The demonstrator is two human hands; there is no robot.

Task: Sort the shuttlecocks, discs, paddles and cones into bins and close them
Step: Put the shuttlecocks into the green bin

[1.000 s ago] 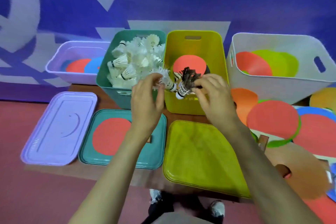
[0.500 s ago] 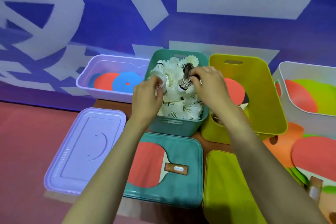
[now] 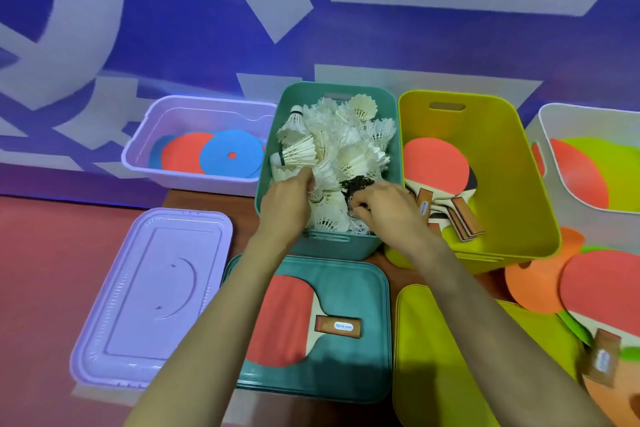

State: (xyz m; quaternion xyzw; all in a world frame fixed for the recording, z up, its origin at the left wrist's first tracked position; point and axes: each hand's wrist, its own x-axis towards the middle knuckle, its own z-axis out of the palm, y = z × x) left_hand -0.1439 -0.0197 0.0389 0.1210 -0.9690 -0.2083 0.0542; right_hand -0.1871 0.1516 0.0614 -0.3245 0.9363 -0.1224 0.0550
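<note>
Shuttlecocks (image 3: 346, 149) crowd right hand (image 3: 384, 206), apparently pinching dark shuttlecock (image 3: 356, 185).

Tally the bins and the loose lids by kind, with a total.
Bins: 4 (purple bin, teal bin, yellow bin, white bin)
Lids: 3 (purple lid, teal lid, yellow lid)
Total: 7

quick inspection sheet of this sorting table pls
surface: brown wooden table, mostly covered
job's things: teal plastic bin piled with white feather shuttlecocks; lilac plastic bin holds flat discs; yellow plastic bin holds red-faced paddles; bins open
clutter: red paddle lying on the teal lid; orange disc at right
hands: left hand in the shuttlecock pile, grip unclear; right hand grips a dark shuttlecock
cables: nothing seen
surroundings: blue and white wall; red floor
</note>
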